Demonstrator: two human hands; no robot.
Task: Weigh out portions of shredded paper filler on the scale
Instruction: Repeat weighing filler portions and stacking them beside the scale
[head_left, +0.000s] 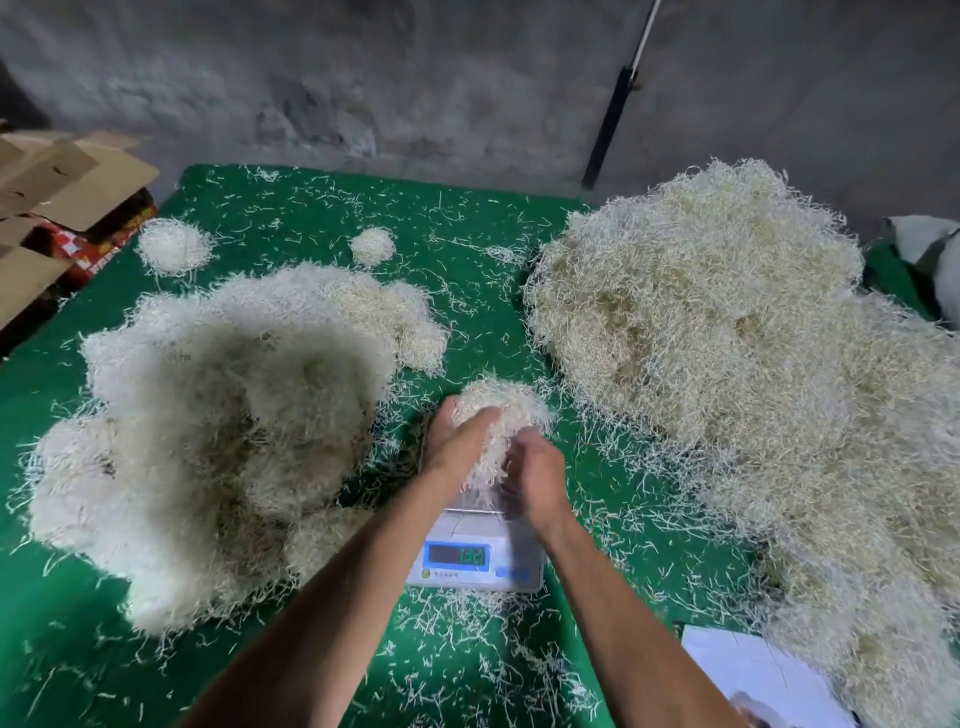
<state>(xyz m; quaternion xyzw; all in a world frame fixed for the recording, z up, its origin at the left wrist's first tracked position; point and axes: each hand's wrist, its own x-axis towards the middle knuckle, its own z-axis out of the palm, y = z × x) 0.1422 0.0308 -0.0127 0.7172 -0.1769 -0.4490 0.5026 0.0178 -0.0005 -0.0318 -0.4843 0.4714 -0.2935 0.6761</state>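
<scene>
1. Green cloth (291, 218) covers the work surface, strewn all over with loose pale shreds; a white digital scale (475, 558) sits on it near the middle, its blue-framed display lit, the digits too blurred to read with certainty.
2. Both hands meet over the scale's platform around a clump of shredded paper filler (501, 410); the left hand (457, 441) cups the clump from the left with its fingers curled round it; the right hand (535, 467) presses in from the right, fingers bent into the shreds, though motion blur hides just how they lie.
3. The clump rises above the far part of the scale, hiding the platform; whether it rests on the platform or is held just above it cannot be told.
4. To the left lies a broad heap of weighed-looking rounded mounds (218, 415), pale and partly in shadow; two small separate portions (174, 249) sit beyond it on the cloth.
5. To the right a much larger, yellower pile (727, 338) spreads to the frame's edge.
6. Cardboard boxes (57, 176) stand off the far left corner; white paper sheets (753, 675) lie at the lower right; a grey wall (415, 78) closes the back.
</scene>
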